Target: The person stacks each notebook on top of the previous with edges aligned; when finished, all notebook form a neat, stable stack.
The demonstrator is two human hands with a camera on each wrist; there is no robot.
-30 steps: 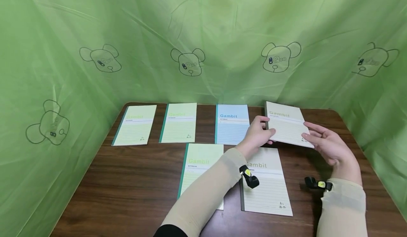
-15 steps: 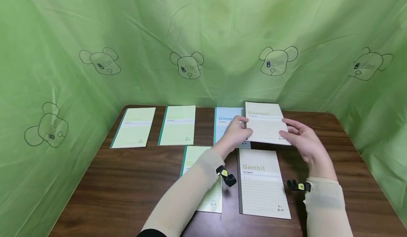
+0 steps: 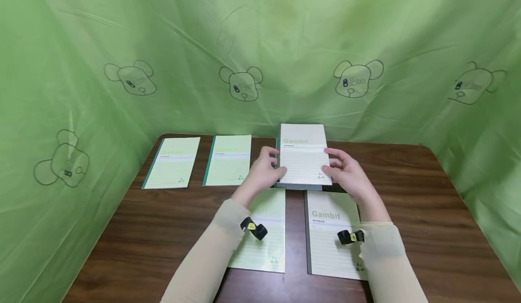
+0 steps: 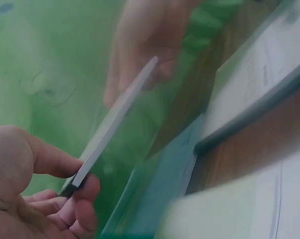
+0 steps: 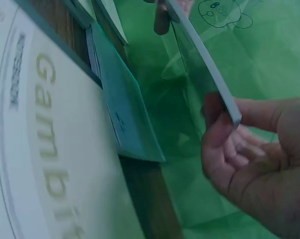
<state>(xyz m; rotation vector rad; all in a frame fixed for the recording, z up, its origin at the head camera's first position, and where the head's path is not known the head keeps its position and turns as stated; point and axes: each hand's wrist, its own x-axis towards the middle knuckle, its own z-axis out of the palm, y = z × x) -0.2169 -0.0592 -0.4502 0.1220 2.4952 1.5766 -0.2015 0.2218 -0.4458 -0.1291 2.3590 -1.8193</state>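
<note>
A white notebook with a dark grey spine (image 3: 303, 163) is held by both hands, raised over the blue notebook (image 3: 303, 187). Only a strip of the blue cover shows below it in the head view. My left hand (image 3: 262, 169) pinches the spine side between thumb and fingers. At the opposite edge, my right hand (image 3: 348, 172) pinches the lower right part. Both wrist views see the held notebook edge-on: the left wrist view shows its pale page edge (image 4: 117, 117), and in the right wrist view the blue notebook (image 5: 120, 94) lies beneath, apart from the held notebook (image 5: 209, 59).
On the dark wooden table (image 3: 150, 235), two light green notebooks, one at far left (image 3: 172, 169) and one beside it (image 3: 228, 167), lie in the back row. Nearer are another green notebook (image 3: 264, 244) and a white grey-spined one (image 3: 331, 248), under the forearms. A green curtain (image 3: 285, 31) surrounds the table.
Both hands have carried the white notebook leftward from the back right of the table to over the blue notebook, and its tilt has straightened. The other notebooks stay put.
</note>
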